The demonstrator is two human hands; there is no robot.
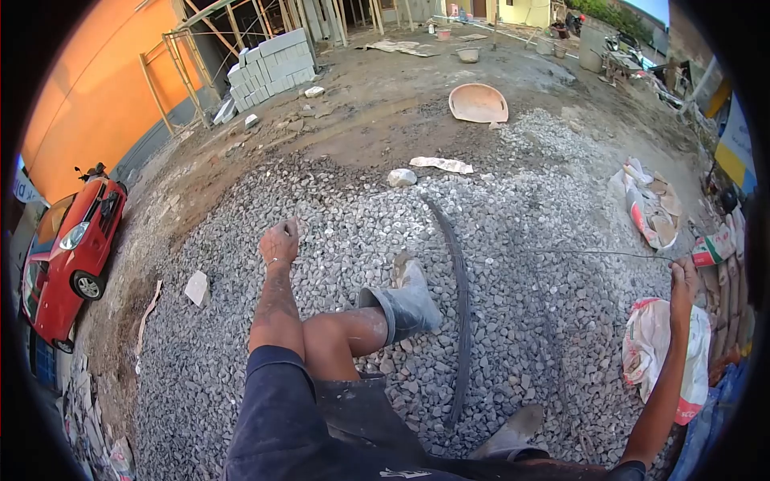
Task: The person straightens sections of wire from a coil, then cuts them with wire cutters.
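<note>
My left hand point(281, 242) is closed in a fist above the gravel, to the left of my raised knee. Whatever may be inside its fingers is hidden. Far out to the right, my right hand point(683, 278) grips the end of a thin wire point(597, 252). That wire runs leftward over the gravel, and its far end is hard to make out. A long, dark bundle of wire point(459, 313) lies slightly curved between my boots. One grey rubber boot point(413, 301) rests on the stones, left of the bundle; the other boot point(513, 433) is at lower right.
Gravel point(345, 216) covers the ground around me. Torn sacks point(654, 204) and a white sack point(666, 345) lie at right. An orange-tan basin point(478, 104) and stacked grey blocks point(273, 66) are farther off. A red car point(72, 252) stands at left.
</note>
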